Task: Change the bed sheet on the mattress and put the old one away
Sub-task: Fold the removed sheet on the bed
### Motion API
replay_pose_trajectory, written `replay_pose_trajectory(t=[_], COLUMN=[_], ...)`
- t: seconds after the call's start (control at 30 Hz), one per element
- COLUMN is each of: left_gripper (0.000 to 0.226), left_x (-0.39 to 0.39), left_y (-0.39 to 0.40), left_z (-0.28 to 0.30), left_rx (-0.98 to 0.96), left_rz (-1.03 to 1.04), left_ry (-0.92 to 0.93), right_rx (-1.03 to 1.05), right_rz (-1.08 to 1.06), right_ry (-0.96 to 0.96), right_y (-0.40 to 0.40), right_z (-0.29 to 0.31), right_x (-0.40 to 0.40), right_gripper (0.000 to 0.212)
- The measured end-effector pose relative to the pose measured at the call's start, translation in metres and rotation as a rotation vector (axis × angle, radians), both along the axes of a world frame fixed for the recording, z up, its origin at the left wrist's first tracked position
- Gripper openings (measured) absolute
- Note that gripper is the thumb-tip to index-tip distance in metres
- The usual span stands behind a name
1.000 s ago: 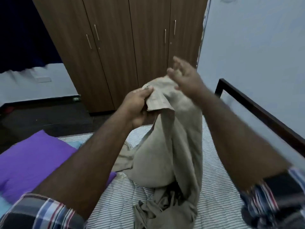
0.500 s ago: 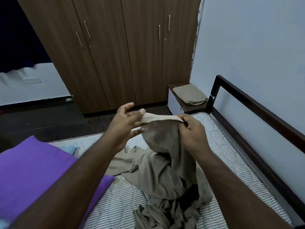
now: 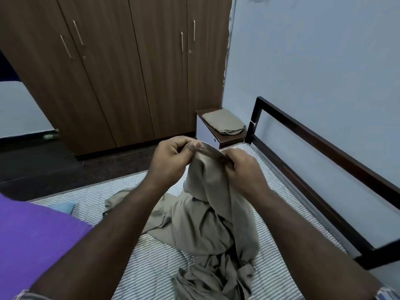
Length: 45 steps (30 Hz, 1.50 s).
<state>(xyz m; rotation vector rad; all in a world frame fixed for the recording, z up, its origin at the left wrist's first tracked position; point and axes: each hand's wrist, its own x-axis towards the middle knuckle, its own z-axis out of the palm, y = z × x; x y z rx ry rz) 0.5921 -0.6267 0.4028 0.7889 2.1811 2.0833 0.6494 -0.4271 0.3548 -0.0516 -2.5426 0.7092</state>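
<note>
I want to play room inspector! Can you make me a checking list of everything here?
Surface: bare striped mattress on a dark metal bed frame.
Job's things: crumpled beige bed sheet, one edge lifted; folded beige cloth on a small bedside cabinet.
Clutter: purple pillow.
Grippers: left hand and right hand both pinch the sheet's edge.
Cables: nothing seen.
Surroundings: brown wooden wardrobe, pale blue wall.

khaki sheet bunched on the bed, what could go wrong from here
1. The left hand and right hand pinch only a short edge of the khaki sheet; the twisted heap below may tangle when spread.
2. The purple pillow lies on the striped mattress and may block spreading.
</note>
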Motion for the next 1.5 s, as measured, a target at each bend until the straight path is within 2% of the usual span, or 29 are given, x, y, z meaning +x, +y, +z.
replay_pose_trajectory(t=[0.1,0.23,0.37,0.47,0.53,0.6,0.67,0.73,0.8,0.87,0.93,1.03,1.13,1.23,1.27,1.33,1.4,1.43,1.5], left_gripper=[0.017,0.023,0.019,0.023,0.027,0.027,0.023,0.014,0.006,0.015,0.02,0.02,0.01,0.002,0.004,0.011,0.013,0.009,0.007], left_x=[0.006,-0.013,-0.051,-0.063,-0.056,-0.047,-0.04,-0.042,-0.048,-0.052,-0.047,-0.036,-0.029,-0.037,-0.041,-0.044,-0.038,-0.032,-0.02], left_y=[-0.004,-0.04,-0.098,-0.097,-0.07,-0.042,-0.026,-0.029,-0.043,-0.052,-0.044,-0.013,0.005,-0.011,-0.02,-0.026,-0.01,0.003,0.031], left_z=[0.016,0.038,0.047,0.037,0.026,0.016,0.01,0.006,0.0,-0.011,-0.017,-0.015,-0.017,-0.029,-0.034,-0.039,-0.038,-0.036,-0.026], left_rx=[0.148,0.365,0.57,0.535,0.465,0.365,0.274,0.205,0.11,0.008,0.005,0.013,-0.067,-0.161,-0.212,-0.258,-0.22,-0.212,-0.233], left_rz=[0.086,0.277,0.423,0.484,0.428,0.371,0.354,0.338,0.29,0.247,0.24,0.219,0.237,0.397,0.446,0.459,0.358,0.28,0.11], left_ry=[-0.022,-0.131,-0.244,-0.316,-0.363,-0.356,-0.321,-0.314,-0.375,-0.436,-0.441,-0.349,-0.248,-0.181,-0.184,-0.25,-0.299,-0.295,-0.231], right_rx=[0.009,-0.108,-0.15,-0.35,-0.463,-0.371,-0.208,-0.154,-0.215,-0.271,-0.227,-0.215,-0.313,-0.385,-0.371,-0.236,-0.065,-0.06,-0.228], right_rz=[-0.185,-0.465,-0.702,-0.807,-0.651,-0.41,-0.298,-0.382,-0.544,-0.636,-0.56,-0.264,-0.206,-0.284,-0.323,-0.364,-0.221,-0.079,0.25], right_ry=[-0.14,-0.209,-0.183,-0.027,0.055,0.023,-0.022,0.027,0.061,0.012,-0.155,-0.34,-0.275,-0.108,-0.092,-0.258,-0.438,-0.456,-0.437], right_y=[0.009,0.049,0.105,0.129,0.115,0.086,0.069,0.086,0.129,0.161,0.157,0.127,0.121,0.156,0.169,0.184,0.167,0.146,0.087], right_z=[-0.03,-0.047,-0.026,0.011,0.038,0.054,0.069,0.086,0.099,0.1,0.09,0.059,0.044,0.056,0.06,0.062,0.055,0.049,0.042], right_x=[0.014,0.035,0.058,0.038,0.009,-0.017,-0.029,-0.029,-0.024,-0.021,-0.023,-0.034,-0.043,-0.046,-0.045,-0.048,-0.047,-0.046,-0.035], right_gripper=[0.026,0.031,0.033,0.033,0.026,0.018,0.015,0.016,0.034,0.048,0.051,0.044,0.038,0.031,0.032,0.031,0.017,0.033,0.067])
